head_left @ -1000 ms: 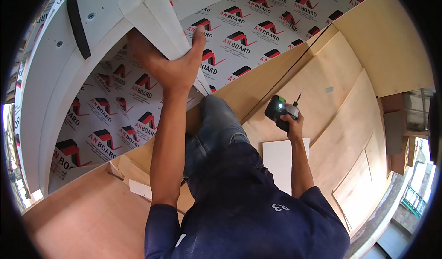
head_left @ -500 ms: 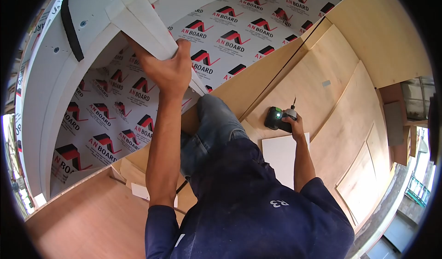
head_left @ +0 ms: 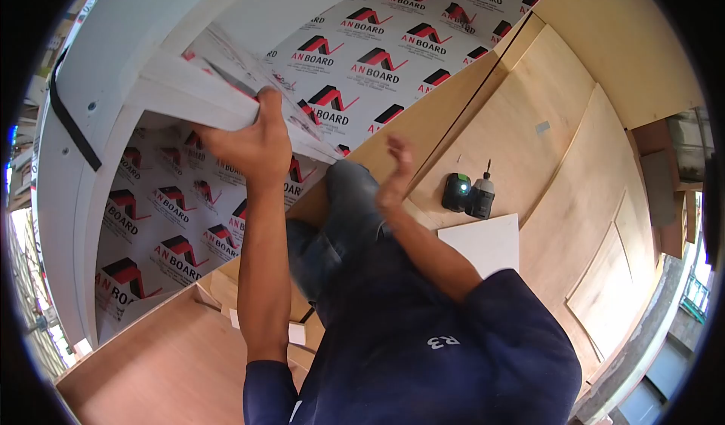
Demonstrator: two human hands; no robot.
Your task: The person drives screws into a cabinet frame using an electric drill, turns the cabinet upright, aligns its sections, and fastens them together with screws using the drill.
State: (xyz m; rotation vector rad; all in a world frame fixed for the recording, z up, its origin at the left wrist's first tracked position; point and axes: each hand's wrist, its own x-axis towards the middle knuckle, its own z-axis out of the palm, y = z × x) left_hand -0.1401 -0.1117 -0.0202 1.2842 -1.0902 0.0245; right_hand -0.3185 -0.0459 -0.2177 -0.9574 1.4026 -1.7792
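Observation:
My left hand (head_left: 253, 142) is closed around the edge of a white board (head_left: 200, 85). The thumb lies on its upper side and the fingers pass underneath, partly hidden. This board slants across a white cabinet frame (head_left: 72, 198) and now shows a printed face. My right hand (head_left: 396, 172) is raised above my knee, slightly blurred, fingers apart and holding nothing. To its right, a black cordless drill (head_left: 481, 197) with a bit fitted and its lamp lit lies on the plywood (head_left: 529, 130).
A white panel piece (head_left: 483, 245) lies below the drill. Inside the cabinet are sheets printed ANBOARD (head_left: 377, 66). A black strap (head_left: 74, 127) hangs on the frame at left. A shallow wooden box (head_left: 151, 349) is at lower left, and more plywood stands at upper right.
My right hand has let go of the drill, leaving it on the plywood, and moved left over my knee. My left hand has tilted the white board, exposing its printed face.

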